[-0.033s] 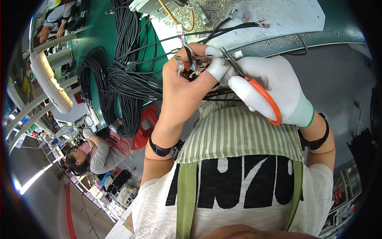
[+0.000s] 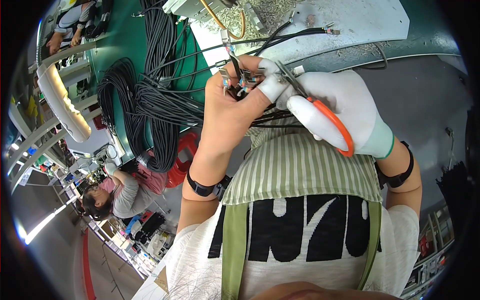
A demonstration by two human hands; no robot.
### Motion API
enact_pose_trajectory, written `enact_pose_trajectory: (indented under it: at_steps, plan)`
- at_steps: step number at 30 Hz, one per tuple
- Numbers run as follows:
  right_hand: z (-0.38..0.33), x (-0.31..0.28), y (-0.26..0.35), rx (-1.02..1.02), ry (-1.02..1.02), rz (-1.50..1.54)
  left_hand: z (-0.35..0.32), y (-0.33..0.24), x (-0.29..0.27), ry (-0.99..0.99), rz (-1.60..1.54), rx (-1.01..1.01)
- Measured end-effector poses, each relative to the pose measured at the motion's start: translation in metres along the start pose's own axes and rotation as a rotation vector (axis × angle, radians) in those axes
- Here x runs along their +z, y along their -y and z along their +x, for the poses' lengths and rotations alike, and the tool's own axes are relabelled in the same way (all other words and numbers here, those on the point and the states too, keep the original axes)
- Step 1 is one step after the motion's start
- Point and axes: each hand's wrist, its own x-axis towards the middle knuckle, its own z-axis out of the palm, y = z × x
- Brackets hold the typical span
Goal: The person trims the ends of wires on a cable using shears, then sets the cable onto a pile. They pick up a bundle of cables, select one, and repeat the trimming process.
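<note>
My left hand (image 2: 232,112), with white covers on the thumb and a fingertip, is closed around several black cables. Their stripped ends (image 2: 244,82) show coloured wires and metal shielding and stick up between the fingers. My right hand (image 2: 345,110) wears a white glove and grips scissors (image 2: 334,122) with orange handles. The scissor blades point up and left, close to my left thumb and fingertip. Fingertips of both hands meet near the blades. A small light-coloured connector piece (image 2: 298,70) shows just beyond the blades; what holds it is hidden.
Bundles of black cable (image 2: 165,100) lie on the green table (image 2: 112,47) to the left. A white board (image 2: 370,22) with metal scraps carries more cable ends (image 2: 330,31). A lamp (image 2: 62,102) stands at left. Another person (image 2: 122,192) sits beyond, near a red stool (image 2: 181,160).
Both hands stay nearly in place. The scissor blades and the cable ends in my left hand have shifted very slightly.
</note>
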Motion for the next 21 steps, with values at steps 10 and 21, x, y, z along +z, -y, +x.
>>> enact_pose_trajectory:
  at_steps: [10, 21]
  plan:
    - [0.036, -0.037, 0.003, 0.262, -0.024, 0.121, 0.050, 0.017, -0.054, -0.069, -0.115, -0.109]
    - [0.081, -0.048, 0.003, 0.354, 0.102, 0.431, 0.063, -0.005, -0.028, -0.037, 0.187, 0.066]
